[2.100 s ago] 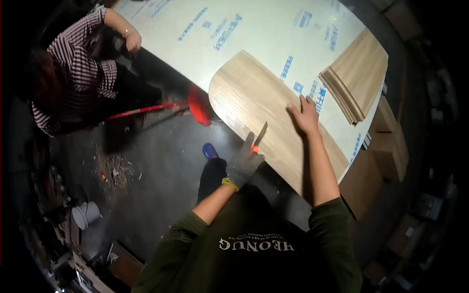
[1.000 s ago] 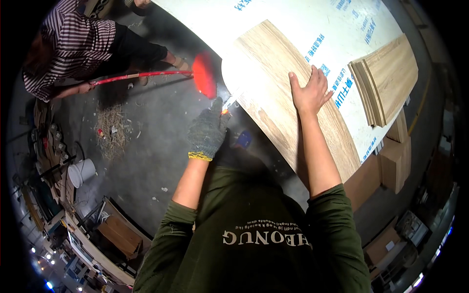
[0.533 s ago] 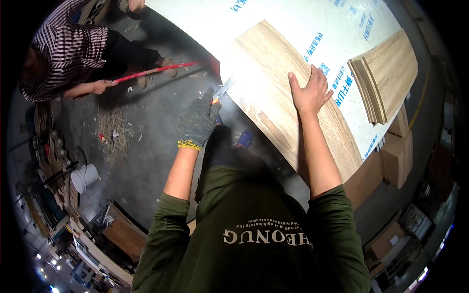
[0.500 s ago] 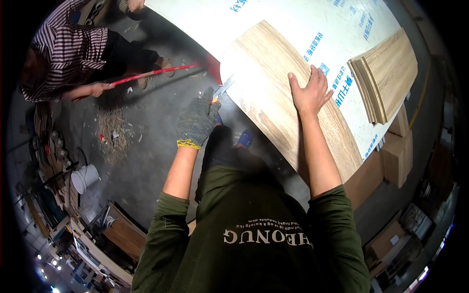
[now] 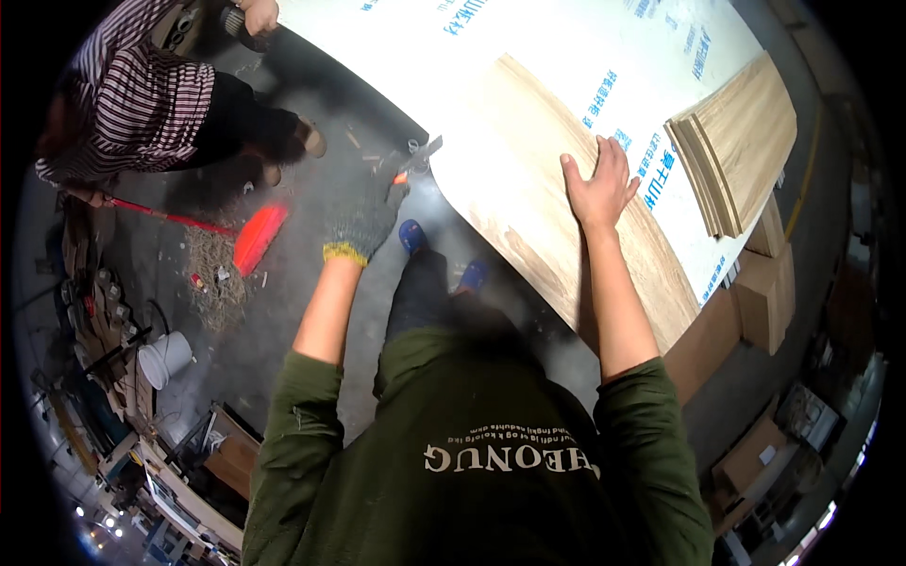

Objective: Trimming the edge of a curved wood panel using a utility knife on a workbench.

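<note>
My left hand [image 5: 363, 209], in a dark grey knitted glove with a yellow cuff, is closed around a knife-like tool [image 5: 424, 154]. The tool has a flat grey blade and an orange part by my fingers; its exact kind is unclear. Its blade points toward the left edge of a wood-grain board [image 5: 538, 179], close beside it. On that board lies my bare right hand [image 5: 604, 189], fingers spread and palm down. Beneath the board is a large white sheet with blue print [image 5: 566, 42]. Glare whitens part of the board's left side.
A stack of wood-grain boards [image 5: 741, 141] sits on the sheet's right side. At the left, a person in a striped top [image 5: 146, 104] holds a red broom [image 5: 260, 241] over a debris pile [image 5: 215, 288]. A white bucket [image 5: 165, 358] stands on the floor. Cardboard boxes [image 5: 764, 292] are at the right.
My left hand has moved left and slightly down, drawing the tool back from the board. The co-worker's broom has swept away from the sheet toward the debris. My right hand stays nearly still.
</note>
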Demonstrator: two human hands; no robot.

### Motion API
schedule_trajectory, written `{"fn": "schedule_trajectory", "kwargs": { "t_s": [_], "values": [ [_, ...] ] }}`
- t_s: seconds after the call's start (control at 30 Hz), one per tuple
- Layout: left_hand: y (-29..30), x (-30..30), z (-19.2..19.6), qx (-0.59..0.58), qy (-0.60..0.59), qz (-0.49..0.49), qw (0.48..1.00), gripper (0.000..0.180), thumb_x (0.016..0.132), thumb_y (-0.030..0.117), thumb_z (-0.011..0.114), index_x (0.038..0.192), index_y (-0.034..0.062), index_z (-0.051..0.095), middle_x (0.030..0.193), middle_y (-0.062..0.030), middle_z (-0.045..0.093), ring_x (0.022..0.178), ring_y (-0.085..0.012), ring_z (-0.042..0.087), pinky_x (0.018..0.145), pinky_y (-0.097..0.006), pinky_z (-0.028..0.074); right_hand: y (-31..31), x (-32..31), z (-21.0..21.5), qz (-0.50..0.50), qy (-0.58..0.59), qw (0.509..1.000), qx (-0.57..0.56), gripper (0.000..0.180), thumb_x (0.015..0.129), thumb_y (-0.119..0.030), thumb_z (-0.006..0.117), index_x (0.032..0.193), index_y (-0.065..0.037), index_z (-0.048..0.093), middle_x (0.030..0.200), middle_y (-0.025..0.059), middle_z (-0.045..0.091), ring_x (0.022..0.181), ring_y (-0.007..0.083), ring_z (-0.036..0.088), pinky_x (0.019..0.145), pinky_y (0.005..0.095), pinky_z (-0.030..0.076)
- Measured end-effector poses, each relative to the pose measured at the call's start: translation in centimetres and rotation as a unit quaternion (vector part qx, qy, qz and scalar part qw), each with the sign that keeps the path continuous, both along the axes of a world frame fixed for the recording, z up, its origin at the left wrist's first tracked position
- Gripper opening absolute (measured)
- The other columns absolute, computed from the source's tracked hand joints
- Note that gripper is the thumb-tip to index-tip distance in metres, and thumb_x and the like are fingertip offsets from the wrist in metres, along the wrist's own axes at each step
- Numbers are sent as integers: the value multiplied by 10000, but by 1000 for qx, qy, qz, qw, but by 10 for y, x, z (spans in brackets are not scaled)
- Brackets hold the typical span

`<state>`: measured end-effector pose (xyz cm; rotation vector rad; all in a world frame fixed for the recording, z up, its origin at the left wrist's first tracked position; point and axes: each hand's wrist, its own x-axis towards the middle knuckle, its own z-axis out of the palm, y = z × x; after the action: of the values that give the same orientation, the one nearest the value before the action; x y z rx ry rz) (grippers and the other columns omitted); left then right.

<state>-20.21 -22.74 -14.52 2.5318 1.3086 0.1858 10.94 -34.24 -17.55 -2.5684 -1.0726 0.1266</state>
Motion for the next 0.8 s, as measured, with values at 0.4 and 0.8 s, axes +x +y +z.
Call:
{"fn": "schedule_trajectory", "kwargs": {
  "t_s": [0.4, 0.8],
  "values": [
    [-98, -30, 14, -85, 51, 55, 994, 457, 908, 321, 566, 1339, 179, 507, 930, -155, 625, 826, -343, 612, 700, -456, 486, 10, -25, 0, 9, 1, 1000, -20, 402, 826, -310, 598, 1197, -156, 584, 1341, 134, 438, 1329, 297, 344, 1114, 610, 99],
    [-76, -38, 7, -20, 41, 0, 999, 471, 890, 354, 589, 1321, 175, 526, 902, -164, 621, 785, -337, 615, 683, -456, 486, 30, -47, 0, 59, 26, 996, 60, 361, 827, -293, 599, 1163, -172, 648, 1096, 59, 526, 1105, 218, 462, 1088, 398, 229]
  ]
}}
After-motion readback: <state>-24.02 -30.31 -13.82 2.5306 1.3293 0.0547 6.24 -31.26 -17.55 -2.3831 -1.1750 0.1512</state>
